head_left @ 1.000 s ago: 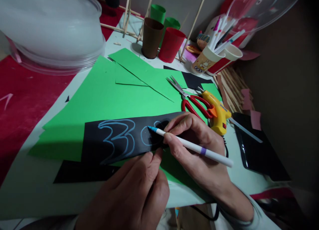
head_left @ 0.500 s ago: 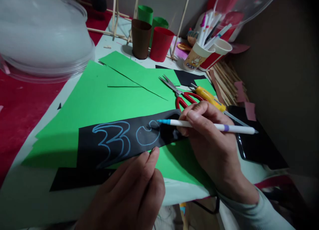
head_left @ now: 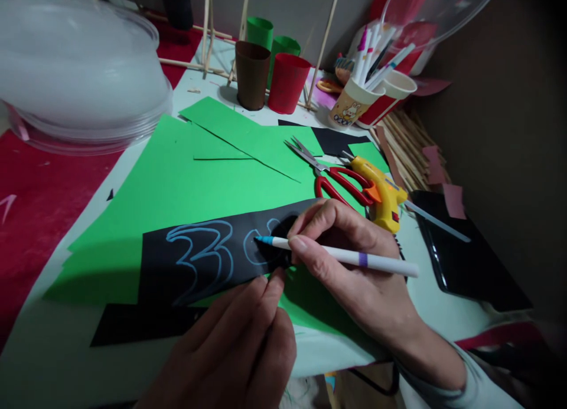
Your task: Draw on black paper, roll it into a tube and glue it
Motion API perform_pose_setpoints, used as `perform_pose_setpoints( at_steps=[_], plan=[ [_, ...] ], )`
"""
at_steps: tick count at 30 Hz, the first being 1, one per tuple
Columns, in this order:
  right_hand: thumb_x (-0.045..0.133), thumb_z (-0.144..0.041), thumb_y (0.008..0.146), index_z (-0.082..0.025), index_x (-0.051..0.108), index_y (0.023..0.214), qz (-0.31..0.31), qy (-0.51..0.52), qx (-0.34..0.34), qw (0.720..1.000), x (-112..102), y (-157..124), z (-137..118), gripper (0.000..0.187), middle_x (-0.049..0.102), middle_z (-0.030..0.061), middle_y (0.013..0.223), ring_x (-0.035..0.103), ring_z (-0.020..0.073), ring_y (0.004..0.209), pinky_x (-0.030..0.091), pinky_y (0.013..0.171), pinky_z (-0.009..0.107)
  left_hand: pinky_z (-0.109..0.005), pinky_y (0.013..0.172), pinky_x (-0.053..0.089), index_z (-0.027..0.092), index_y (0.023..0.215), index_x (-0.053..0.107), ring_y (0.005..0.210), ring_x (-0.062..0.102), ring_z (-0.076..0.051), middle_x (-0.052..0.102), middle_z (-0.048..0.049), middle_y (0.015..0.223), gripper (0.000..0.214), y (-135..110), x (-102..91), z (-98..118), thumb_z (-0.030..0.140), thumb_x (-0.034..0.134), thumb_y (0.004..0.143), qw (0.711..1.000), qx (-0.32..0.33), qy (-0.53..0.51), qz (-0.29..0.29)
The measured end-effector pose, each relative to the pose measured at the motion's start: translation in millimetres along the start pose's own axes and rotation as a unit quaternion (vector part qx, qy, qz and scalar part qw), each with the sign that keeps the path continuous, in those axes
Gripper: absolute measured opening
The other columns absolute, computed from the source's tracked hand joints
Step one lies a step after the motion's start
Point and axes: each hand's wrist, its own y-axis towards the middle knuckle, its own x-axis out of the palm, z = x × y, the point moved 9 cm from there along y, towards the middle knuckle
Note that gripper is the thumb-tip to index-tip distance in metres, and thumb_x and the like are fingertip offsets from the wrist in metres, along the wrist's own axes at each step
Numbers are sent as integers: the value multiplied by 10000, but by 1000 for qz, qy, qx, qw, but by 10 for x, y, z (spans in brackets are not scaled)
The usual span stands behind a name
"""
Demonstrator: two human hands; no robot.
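A black paper strip (head_left: 212, 258) lies on green paper (head_left: 186, 178) and bears a light-blue outlined "3" and part of a second figure. My right hand (head_left: 354, 273) grips a white pen with a blue tip (head_left: 336, 255), its tip on the second figure. My left hand (head_left: 239, 344) lies at the strip's near edge, fingers together, fingertips pressing the paper down.
Red-handled scissors (head_left: 330, 175) and a yellow glue gun (head_left: 381, 190) lie right of the strip. Brown, red and green cups (head_left: 266, 72) and cups of pens (head_left: 367, 90) stand at the back. A clear plastic lid (head_left: 80, 72) is at the left, a black tablet (head_left: 465, 249) at the right.
My right hand swung the pen tip from the upper part of the second figure back down to its left side. The view shifted slightly.
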Motion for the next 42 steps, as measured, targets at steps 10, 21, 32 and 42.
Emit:
perform_pose_setpoints(
  at_steps=[10,21,32,42],
  plan=[
    [779,-301,876,-213,605,739,-7,-24,7,1000,9,9,24,239,670,0,744,609,151,658,463,551,293,-290,986,532,110,1004,619,1050,683,-193,772,-94,990,254,-21,-19,8,22,381,1001,1000,-2,7,29],
    [688,-181,906,-243,582,708,53,-21,-21,998,-114,10,-43,232,622,-13,675,564,145,622,464,560,312,-265,888,591,127,952,599,976,722,-175,786,-86,928,272,57,-98,-18,14,358,1007,1000,10,13,26],
    [667,-193,915,-256,568,701,66,-57,-23,996,-161,6,-34,244,601,-5,669,538,157,618,439,550,332,-231,884,608,146,898,613,963,748,-164,791,-84,882,313,122,-139,-26,2,351,990,999,18,25,36],
    [667,-184,907,-252,558,701,63,-75,-27,995,-156,3,-43,243,596,-1,680,542,155,625,432,550,330,-303,999,561,80,980,611,1146,689,-232,763,-161,1026,238,-34,-56,12,-23,397,965,999,19,0,39]
  ],
)
